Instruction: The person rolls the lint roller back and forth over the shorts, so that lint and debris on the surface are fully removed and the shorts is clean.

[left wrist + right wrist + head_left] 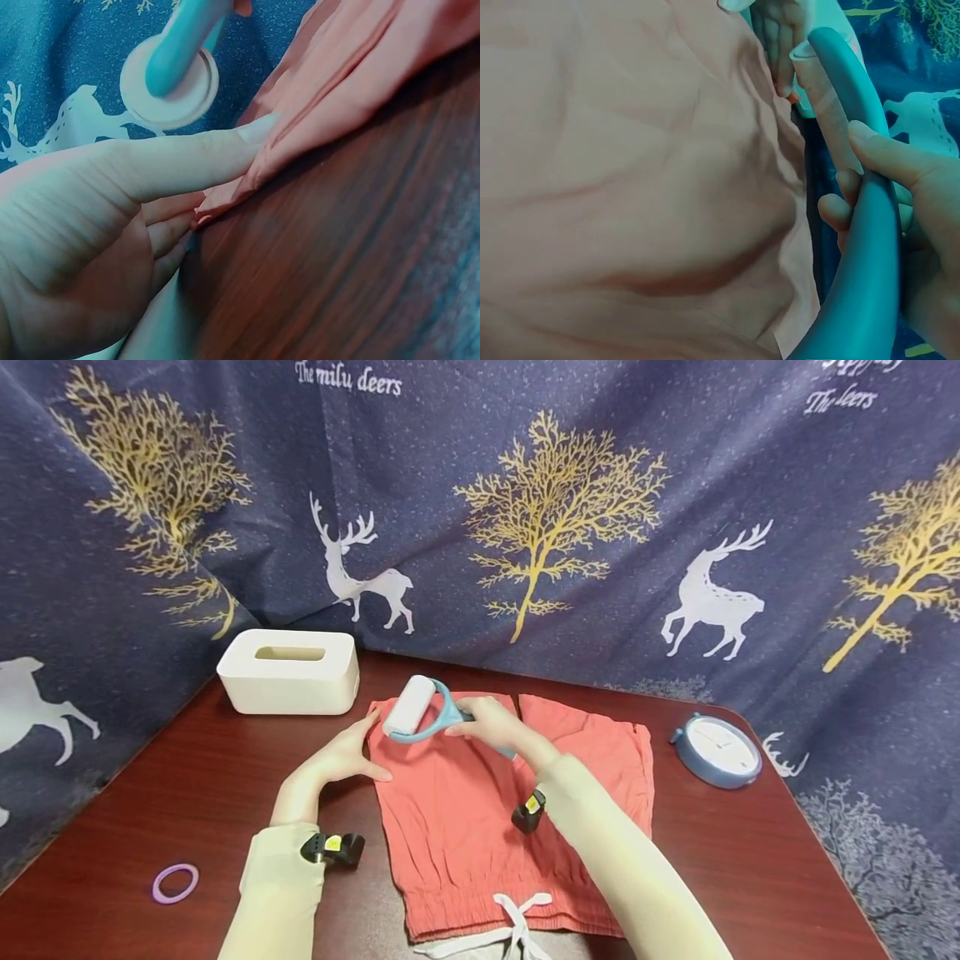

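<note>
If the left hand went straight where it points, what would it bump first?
Probably the lint roller, above the red shorts the left hand touches; depth is unclear, so the hand might slip underneath.

Quantities: hands, two (left hand (337, 760), right hand (491, 722)); roller (410, 706), one; shorts (450, 810), one pair; tissue box (292, 685), one; clock (720, 748), one; ring (157, 892), one; wrist cameras (339, 848), two; table (705, 843), one; printed gold trees (535, 560), three.

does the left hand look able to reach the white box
Probably yes: the left hand touches the red shorts, but only bare tabletop shows between it and the white box.
</note>
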A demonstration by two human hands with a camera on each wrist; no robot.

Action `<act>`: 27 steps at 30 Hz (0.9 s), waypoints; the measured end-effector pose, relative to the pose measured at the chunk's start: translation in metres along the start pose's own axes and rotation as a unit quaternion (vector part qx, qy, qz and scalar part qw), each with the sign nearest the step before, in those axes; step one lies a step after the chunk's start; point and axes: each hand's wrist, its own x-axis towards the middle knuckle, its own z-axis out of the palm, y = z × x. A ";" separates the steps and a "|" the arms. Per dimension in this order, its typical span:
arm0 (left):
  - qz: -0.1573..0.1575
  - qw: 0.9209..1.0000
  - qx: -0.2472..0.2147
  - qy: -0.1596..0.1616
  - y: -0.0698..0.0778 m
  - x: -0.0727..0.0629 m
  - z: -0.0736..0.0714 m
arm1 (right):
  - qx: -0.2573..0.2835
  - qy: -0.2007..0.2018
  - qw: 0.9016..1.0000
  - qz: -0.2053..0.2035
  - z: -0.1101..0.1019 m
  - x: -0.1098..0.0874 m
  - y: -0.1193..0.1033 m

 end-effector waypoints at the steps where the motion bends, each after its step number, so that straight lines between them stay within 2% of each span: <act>1: 0.003 1.000 -0.003 0.000 0.000 0.000 0.000 | -0.003 -0.008 1.000 0.001 0.000 0.002 0.000; 10: 0.008 1.000 -0.010 -0.008 -0.001 0.000 0.000 | -0.045 -0.044 0.997 -0.033 0.006 0.013 0.005; 20: 0.002 1.000 -0.003 -0.016 0.000 0.001 -0.002 | -0.045 -0.069 0.996 -0.032 0.004 0.020 0.003; 27: 0.000 1.000 -0.007 -0.018 0.002 0.000 -0.002 | -0.007 -0.072 0.997 -0.014 0.002 0.023 0.006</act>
